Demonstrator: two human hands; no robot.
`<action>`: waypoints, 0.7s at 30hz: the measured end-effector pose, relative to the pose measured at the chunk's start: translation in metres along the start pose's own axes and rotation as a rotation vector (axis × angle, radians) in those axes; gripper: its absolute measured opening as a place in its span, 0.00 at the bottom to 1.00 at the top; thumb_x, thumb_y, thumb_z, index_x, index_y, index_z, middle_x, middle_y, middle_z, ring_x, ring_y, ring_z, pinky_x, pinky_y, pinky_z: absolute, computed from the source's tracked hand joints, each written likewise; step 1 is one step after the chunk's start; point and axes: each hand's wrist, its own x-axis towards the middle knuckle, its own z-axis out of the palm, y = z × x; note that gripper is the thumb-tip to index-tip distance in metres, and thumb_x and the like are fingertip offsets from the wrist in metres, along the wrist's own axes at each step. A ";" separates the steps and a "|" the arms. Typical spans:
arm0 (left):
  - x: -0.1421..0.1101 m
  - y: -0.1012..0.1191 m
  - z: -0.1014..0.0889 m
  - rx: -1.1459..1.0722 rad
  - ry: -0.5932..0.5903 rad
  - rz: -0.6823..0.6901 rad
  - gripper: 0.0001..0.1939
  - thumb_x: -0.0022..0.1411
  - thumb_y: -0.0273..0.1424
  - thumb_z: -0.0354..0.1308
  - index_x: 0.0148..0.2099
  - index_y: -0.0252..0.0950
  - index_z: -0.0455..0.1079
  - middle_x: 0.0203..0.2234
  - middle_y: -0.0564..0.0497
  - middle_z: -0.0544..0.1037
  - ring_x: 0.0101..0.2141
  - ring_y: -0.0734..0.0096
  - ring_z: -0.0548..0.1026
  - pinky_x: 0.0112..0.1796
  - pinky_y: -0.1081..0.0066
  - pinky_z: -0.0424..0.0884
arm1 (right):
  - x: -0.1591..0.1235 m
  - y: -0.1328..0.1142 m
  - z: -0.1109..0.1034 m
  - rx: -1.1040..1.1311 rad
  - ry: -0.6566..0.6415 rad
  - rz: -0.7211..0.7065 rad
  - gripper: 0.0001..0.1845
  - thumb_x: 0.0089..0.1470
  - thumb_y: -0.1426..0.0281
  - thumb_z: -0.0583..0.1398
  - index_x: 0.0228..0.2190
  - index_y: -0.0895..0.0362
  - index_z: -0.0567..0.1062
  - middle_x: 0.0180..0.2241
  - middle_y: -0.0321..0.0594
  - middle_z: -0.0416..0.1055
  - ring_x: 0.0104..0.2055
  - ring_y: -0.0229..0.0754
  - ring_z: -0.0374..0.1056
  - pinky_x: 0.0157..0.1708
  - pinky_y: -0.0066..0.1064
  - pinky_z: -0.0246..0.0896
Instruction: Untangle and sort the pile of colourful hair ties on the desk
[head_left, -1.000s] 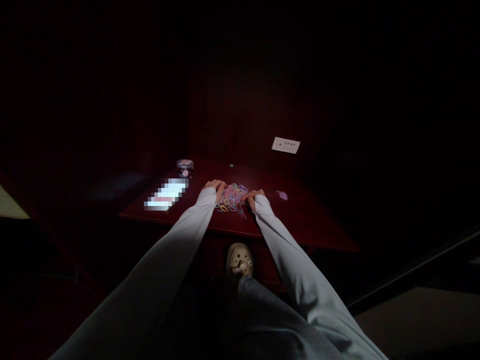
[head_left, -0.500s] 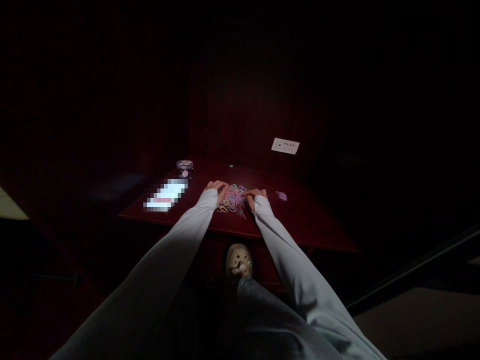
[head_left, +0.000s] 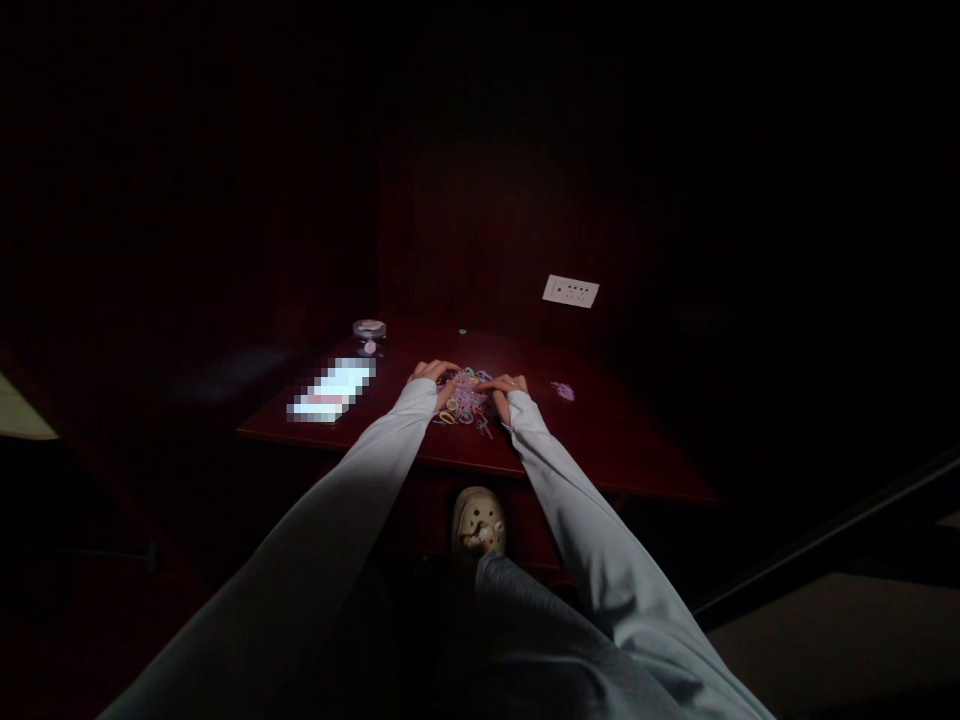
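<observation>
A heap of small multicoloured loops (head_left: pixel 466 400), perhaps plastic or rubber bands, lies on the dark red wooden table (head_left: pixel 600 460). My left hand (head_left: pixel 439 380) rests palm down on the heap's left side. From the right, my right hand (head_left: pixel 508 388) reaches over the heap's other side, its fingertips pointing inward. The fingers of both hands sit among the loops, and the dim light hides whether either one holds any. White sleeves cover both forearms.
A small round clear jar (head_left: pixel 370 330) stands at the table's far left, with a bright blurred flat object (head_left: pixel 330 392) nearer. A few pinkish loops (head_left: pixel 563 391) lie to the right. A wall plate (head_left: pixel 571 291) shows behind the table. A clog (head_left: pixel 478 522) shows below the front edge.
My hands have drawn closer together over the heap, mostly with the right hand moving left. The loops beneath them have shifted slightly.
</observation>
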 end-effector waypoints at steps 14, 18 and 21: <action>-0.001 -0.002 0.004 0.057 -0.056 0.040 0.12 0.64 0.31 0.63 0.49 0.44 0.83 0.54 0.49 0.81 0.52 0.56 0.72 0.56 0.58 0.68 | 0.004 0.010 0.006 -0.033 0.069 0.073 0.18 0.63 0.71 0.53 0.33 0.50 0.83 0.38 0.40 0.76 0.49 0.48 0.63 0.57 0.41 0.60; -0.003 0.006 0.000 0.075 -0.018 -0.032 0.14 0.65 0.30 0.61 0.51 0.45 0.81 0.54 0.49 0.81 0.54 0.55 0.72 0.56 0.58 0.68 | 0.008 0.016 0.007 -0.076 0.114 0.121 0.17 0.62 0.72 0.53 0.35 0.52 0.83 0.40 0.41 0.78 0.49 0.48 0.66 0.57 0.40 0.59; -0.005 0.012 -0.004 0.131 0.038 -0.157 0.12 0.68 0.32 0.60 0.51 0.46 0.80 0.55 0.49 0.81 0.57 0.52 0.70 0.57 0.55 0.66 | 0.012 0.023 0.008 -0.138 0.151 0.263 0.16 0.61 0.72 0.54 0.40 0.54 0.82 0.43 0.42 0.79 0.48 0.47 0.68 0.58 0.40 0.60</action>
